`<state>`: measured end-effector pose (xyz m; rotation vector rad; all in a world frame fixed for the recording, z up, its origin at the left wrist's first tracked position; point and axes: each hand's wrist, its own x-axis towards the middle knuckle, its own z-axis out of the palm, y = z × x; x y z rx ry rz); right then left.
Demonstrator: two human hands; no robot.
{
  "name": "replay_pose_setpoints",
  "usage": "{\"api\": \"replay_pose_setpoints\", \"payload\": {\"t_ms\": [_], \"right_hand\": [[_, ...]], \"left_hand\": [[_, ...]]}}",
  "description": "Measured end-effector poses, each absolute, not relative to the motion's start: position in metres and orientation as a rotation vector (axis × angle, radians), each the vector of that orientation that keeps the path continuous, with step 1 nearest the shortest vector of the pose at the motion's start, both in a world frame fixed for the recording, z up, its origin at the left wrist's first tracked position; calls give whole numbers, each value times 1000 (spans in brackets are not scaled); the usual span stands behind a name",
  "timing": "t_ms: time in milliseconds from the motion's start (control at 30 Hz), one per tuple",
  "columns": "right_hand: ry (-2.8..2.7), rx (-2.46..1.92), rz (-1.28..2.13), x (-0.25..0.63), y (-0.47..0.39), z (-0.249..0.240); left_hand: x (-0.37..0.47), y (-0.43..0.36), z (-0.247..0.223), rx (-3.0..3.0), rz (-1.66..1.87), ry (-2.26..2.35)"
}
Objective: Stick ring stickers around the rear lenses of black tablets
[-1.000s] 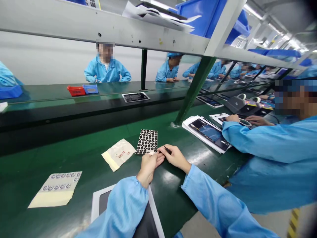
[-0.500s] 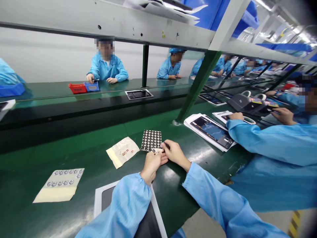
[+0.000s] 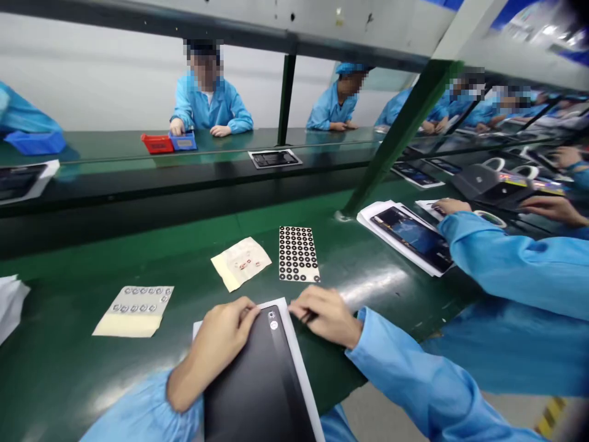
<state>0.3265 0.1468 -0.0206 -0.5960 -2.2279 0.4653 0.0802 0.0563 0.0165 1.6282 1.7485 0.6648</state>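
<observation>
My left hand [image 3: 223, 331] is resting on the upper left corner of the tablet [image 3: 255, 380], thumb and forefinger at its top edge; can't tell if they're pinching. Tablet is lying on white paper [image 3: 299, 368] in front of me. My right hand [image 3: 324, 314] is hovering just beside the paper's upper right corner, fingers curling round a small dark thing [image 3: 311, 317], probably a tool, blurred. Sheet of black rings [image 3: 298, 253] is lying just beyond.
</observation>
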Motion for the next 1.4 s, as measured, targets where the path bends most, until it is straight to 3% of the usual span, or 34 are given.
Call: {"api": "replay_pose_setpoints", "payload": {"t_ms": [200,400,500,633,733,867,1133,1400], "right_hand": [[-2529,-394,46,310,105,-23],[-2611,-454,75,311,105,-26],[-2621,-501,135,307,100,-25],[-2696,-599,128,299,94,-13],[-2769,-556,300,294,101,5],[-2869,-538,559,268,118,28],[-2544,-370,924,128,107,22],[-2298,-596,1096,46,109,-4]], "left_hand": [[56,18,-12,1788,912,1818],[41,8,-9,1803,1002,1750],[2,1,-3,1830,1096,2024],[-68,-14,-3,1628,709,2802],[-95,-27,-7,1382,314,3000],[-94,-32,-10,1337,427,2864],[-89,-27,2,838,1262,2144],[-62,-20,1,926,1431,1883]]}}
